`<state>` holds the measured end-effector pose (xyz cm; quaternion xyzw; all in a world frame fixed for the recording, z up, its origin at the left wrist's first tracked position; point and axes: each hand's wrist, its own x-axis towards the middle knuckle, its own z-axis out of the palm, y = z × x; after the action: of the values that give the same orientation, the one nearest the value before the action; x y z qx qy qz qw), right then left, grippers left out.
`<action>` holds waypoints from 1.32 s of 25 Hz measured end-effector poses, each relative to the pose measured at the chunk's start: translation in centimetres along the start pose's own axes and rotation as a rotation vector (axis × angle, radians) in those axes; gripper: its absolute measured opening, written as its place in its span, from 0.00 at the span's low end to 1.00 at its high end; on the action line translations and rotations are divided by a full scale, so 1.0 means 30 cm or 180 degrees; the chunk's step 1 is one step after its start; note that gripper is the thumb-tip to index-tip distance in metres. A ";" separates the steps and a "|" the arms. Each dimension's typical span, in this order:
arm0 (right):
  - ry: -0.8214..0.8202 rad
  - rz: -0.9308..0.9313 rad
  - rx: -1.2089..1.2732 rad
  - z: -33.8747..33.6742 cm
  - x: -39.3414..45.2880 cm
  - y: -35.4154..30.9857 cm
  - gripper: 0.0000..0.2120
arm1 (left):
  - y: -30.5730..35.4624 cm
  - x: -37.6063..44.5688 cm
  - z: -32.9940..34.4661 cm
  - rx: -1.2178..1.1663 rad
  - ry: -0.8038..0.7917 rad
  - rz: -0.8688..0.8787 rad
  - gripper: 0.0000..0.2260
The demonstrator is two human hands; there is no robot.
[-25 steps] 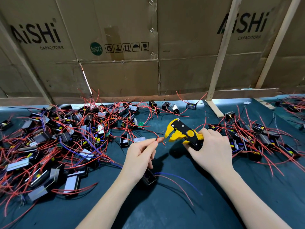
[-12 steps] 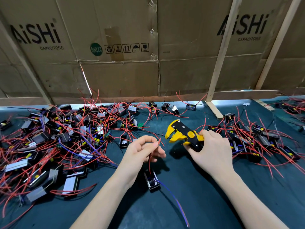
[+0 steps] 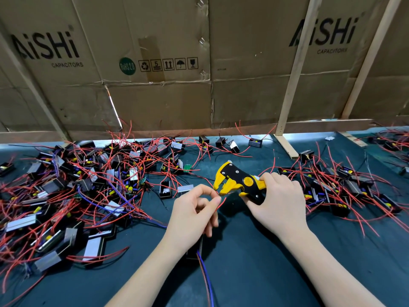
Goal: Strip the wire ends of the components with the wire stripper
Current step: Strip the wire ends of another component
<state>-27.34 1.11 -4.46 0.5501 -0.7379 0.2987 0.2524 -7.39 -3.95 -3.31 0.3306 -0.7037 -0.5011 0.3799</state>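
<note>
Your hands at table centre, piles either side.
Your left hand (image 3: 192,214) sits left of the wire stripper (image 3: 238,182); component heaps (image 3: 73,196) lie left and right (image 3: 345,191), cardboard wall (image 3: 166,103) behind.

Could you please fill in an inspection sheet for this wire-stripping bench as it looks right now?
Surface: dark teal mat covers the bench.
Job's things: yellow and black wire stripper, its head at the tip of a red wire; the black component it belongs to lies mostly hidden under the left hand.
Clutter: big component heap on the left, smaller pile on the right.
Grippers: left hand pinches the red wire; right hand grips the stripper's handles.
Cables: blue lead trails toward the near edge.
Surroundings: cardboard wall marked AiSHi, wooden battens.
</note>
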 end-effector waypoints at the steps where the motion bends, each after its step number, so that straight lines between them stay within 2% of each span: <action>1: 0.0037 -0.0024 0.0012 0.000 0.000 -0.001 0.21 | -0.001 -0.002 0.001 0.0068 0.0040 0.0027 0.08; 7: -0.0005 0.0045 -0.0085 0.002 -0.003 0.003 0.22 | -0.008 -0.016 0.007 0.0577 -0.0064 0.0485 0.05; 9: -0.0007 0.0013 -0.0036 0.003 -0.007 0.003 0.22 | -0.011 -0.018 0.009 0.0715 0.0068 0.0587 0.05; 14: -0.0007 -0.0136 0.0053 0.010 -0.011 -0.012 0.23 | -0.021 -0.004 0.005 0.0366 0.0546 0.0250 0.07; 21: 0.0058 0.0099 -0.0142 0.006 -0.005 -0.007 0.22 | -0.013 -0.014 0.012 0.0485 0.0219 0.0387 0.10; 33: 0.0044 -0.0227 -0.0275 -0.005 0.001 -0.010 0.23 | -0.012 -0.012 0.010 0.0307 0.0078 0.0144 0.10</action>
<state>-27.04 1.14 -4.27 0.5626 -0.7282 0.2612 0.2916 -7.43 -3.61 -3.79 0.3387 -0.7297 -0.4538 0.3833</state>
